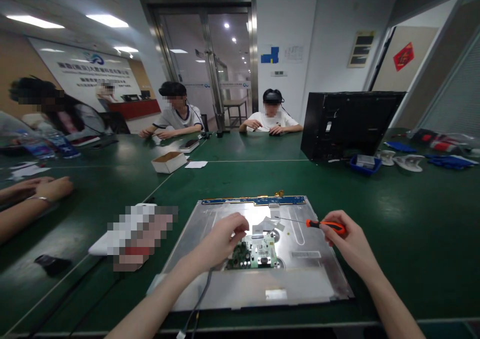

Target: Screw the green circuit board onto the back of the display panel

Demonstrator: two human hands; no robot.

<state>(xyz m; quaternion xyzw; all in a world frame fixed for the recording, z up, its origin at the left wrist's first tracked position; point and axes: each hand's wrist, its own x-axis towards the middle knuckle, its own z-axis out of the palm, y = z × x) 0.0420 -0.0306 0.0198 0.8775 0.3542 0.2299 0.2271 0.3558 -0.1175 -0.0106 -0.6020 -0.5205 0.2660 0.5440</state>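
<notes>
The right hand [349,240] holds a screwdriver [312,223] pointing left; the green board [263,251] is nearer the left hand [224,236], whose grip I can't tell.

The flat rectangular silver metal panel [213,219] lies on the dark green tabletop [412,219] before the person. The small green circuit board [268,251] sits on its middle, the bare left hand [228,231] above the board's left side. The long narrow blue circuit strip [225,201] runs along the panel's far edge. At the panel's right side, the bare right hand [347,234] holds the orange-and-black screwdriver [330,225], its shaft pointing left over the panel. Beyond, to the right, stands the large black boxy monitor [348,124], the shallow blue plastic tray [355,168] just before it. Beyond the panel, to the left, lies the open white cardboard box [172,167].
</notes>
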